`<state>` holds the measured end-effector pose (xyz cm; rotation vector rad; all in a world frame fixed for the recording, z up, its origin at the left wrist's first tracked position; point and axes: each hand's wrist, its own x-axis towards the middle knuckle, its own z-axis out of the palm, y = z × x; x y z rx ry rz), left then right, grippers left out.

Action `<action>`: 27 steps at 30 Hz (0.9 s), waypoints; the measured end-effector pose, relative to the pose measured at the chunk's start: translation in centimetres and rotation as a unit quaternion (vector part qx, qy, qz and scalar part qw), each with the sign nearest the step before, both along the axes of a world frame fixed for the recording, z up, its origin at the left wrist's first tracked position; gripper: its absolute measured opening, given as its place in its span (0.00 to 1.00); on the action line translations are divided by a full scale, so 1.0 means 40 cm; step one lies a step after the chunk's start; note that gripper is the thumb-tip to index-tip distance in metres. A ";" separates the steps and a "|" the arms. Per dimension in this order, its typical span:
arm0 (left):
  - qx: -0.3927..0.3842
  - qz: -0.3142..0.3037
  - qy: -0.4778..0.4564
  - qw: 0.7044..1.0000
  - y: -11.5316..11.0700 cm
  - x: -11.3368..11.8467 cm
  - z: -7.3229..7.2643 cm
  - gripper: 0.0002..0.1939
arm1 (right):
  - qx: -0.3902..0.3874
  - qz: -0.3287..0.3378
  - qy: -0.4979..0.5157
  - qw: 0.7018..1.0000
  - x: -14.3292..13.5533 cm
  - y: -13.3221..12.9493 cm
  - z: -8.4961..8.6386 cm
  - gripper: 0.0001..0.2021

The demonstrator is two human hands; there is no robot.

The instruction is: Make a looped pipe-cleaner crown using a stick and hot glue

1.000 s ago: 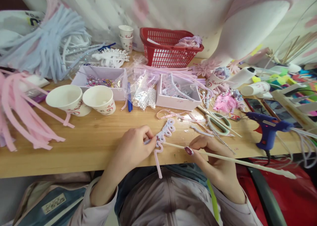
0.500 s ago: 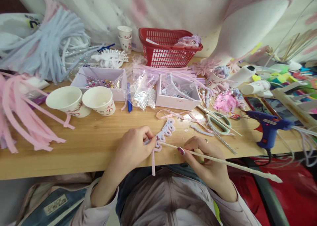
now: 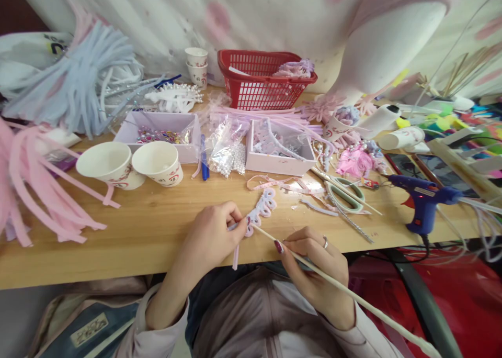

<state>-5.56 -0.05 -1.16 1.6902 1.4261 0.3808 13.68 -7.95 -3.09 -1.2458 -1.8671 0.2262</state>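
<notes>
My left hand (image 3: 214, 235) pinches a strip of fuzzy chenille stems (image 3: 262, 207), pale blue and pink, bent into a row of small loops. The strip's looped end reaches up and right over the table. A pink tail (image 3: 236, 257) dangles below the fingers by the table's edge. In the closed fingers of my right hand (image 3: 317, 271) is a long, thin, pale stick (image 3: 368, 304). Its narrow end meets the strip at my left fingertips; exactly how they touch is hidden. The other end slants down past my right wrist.
Two paper cups (image 3: 157, 164), a blue pen (image 3: 204, 159) and lilac boxes (image 3: 280, 161) stand beyond my hands. Scissors (image 3: 347, 194) and a blue glue gun (image 3: 425, 198) lie to the right. Pink stems (image 3: 50, 190) hang over at left; a red basket (image 3: 262, 83) is behind.
My right hand has shifted slightly left and down, and the stick's far end has swung downward. The pink tail has moved a little left. My left hand has barely moved.
</notes>
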 end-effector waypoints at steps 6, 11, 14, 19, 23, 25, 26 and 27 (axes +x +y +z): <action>0.017 -0.002 0.024 1.000 0.000 0.001 0.000 0.09 | -0.022 -0.002 0.043 0.999 0.015 -0.012 0.013 0.10; 0.008 -0.002 0.014 1.000 0.001 0.002 -0.002 0.09 | -0.033 -0.004 0.060 0.998 0.026 -0.012 0.012 0.09; -0.015 0.000 -0.004 1.000 0.000 0.001 -0.002 0.09 | -0.042 0.010 0.033 0.999 0.014 -0.003 0.013 0.08; 0.010 -0.014 0.008 1.000 -0.004 -0.002 -0.003 0.08 | -0.047 -0.036 0.022 0.998 0.000 -0.004 0.011 0.09; 0.029 -0.012 0.043 0.999 -0.007 -0.002 -0.002 0.07 | -0.069 -0.032 0.030 0.997 0.007 -0.009 0.002 0.08; 0.026 -0.009 0.041 0.999 -0.008 0.000 -0.001 0.07 | -0.088 -0.023 0.047 0.995 0.013 -0.010 -0.002 0.08; 0.021 -0.008 0.034 0.999 -0.008 0.001 0.000 0.07 | -0.098 -0.023 0.061 0.993 0.016 -0.010 -0.004 0.09; 0.017 -0.007 0.028 0.999 -0.007 0.002 0.001 0.07 | -0.108 -0.024 0.077 0.991 0.019 -0.011 -0.004 0.09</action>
